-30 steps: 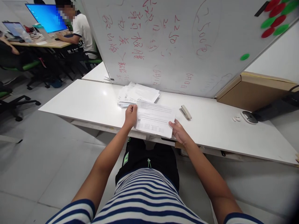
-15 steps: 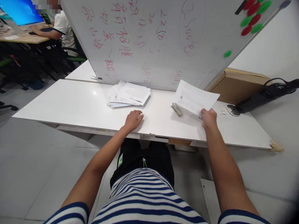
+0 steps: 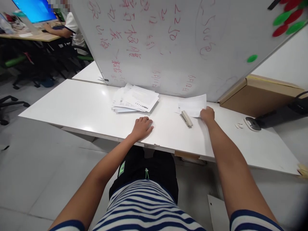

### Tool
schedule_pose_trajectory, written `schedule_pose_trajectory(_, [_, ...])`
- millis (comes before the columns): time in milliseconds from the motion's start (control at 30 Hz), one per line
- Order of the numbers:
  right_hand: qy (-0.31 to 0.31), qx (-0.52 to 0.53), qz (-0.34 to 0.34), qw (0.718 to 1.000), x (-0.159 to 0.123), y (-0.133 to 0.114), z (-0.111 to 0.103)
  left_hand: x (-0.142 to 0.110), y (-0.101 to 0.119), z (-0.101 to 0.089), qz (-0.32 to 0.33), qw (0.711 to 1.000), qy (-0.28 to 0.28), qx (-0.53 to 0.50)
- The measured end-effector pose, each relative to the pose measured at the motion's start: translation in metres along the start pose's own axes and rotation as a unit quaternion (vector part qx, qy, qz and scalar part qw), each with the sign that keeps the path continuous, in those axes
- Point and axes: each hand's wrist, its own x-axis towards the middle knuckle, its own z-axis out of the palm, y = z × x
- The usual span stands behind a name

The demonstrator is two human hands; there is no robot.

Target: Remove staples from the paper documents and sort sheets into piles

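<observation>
My right hand (image 3: 208, 114) is closed on the right edge of some white printed paper (image 3: 192, 104), which is low over the white table (image 3: 166, 126) close to the whiteboard; whether it is one sheet or a few I cannot tell. Just in front of the paper lies a beige stapler (image 3: 186, 119). My left hand (image 3: 142, 128) rests on the tabletop near its front edge, fingers stretched out and holding nothing. Beyond it sits an uneven pile of printed papers (image 3: 136, 99), the top one bearing black lettering.
A whiteboard (image 3: 149, 45) with red writing and round magnets stands along the table's back. To the right are a cardboard box (image 3: 261, 96), a computer mouse (image 3: 252, 124) and small white bits (image 3: 238, 126). At the far left a person (image 3: 72, 27) sits by a monitor (image 3: 36, 9).
My right hand has moved away from me and lowered the paper toward the table behind the stapler. My left hand stays on the table. The view has shifted slightly.
</observation>
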Motion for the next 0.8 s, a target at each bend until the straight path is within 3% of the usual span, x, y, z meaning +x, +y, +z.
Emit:
schedule_pose_trajectory(133, [-0.027, -0.027, -0.001, 0.999, -0.005, -0.014, 0.006, 0.0, 0.001, 0.001, 0.005, 1.0, 0.009, 0.005])
schedule_pose_trajectory(400, [-0.023, -0.07, -0.011, 0.997, -0.013, -0.034, 0.007, -0.002, 0.0, 0.001, 0.004, 1.0, 0.023, 0.006])
schedule_pose_trajectory(533, [0.032, -0.059, -0.028, 0.997, -0.027, -0.035, 0.006, -0.001, -0.004, 0.006, 0.016, 0.999, 0.041, 0.009])
schedule_pose_trajectory(633, [0.075, -0.02, -0.091, 0.993, -0.049, -0.031, 0.005, -0.003, -0.006, 0.01, 0.02, 0.998, 0.054, 0.014])
schedule_pose_trajectory(800, [-0.013, 0.01, -0.211, 0.977, -0.097, -0.024, 0.019, 0.0, -0.009, 0.012, 0.018, 0.997, 0.071, 0.007])
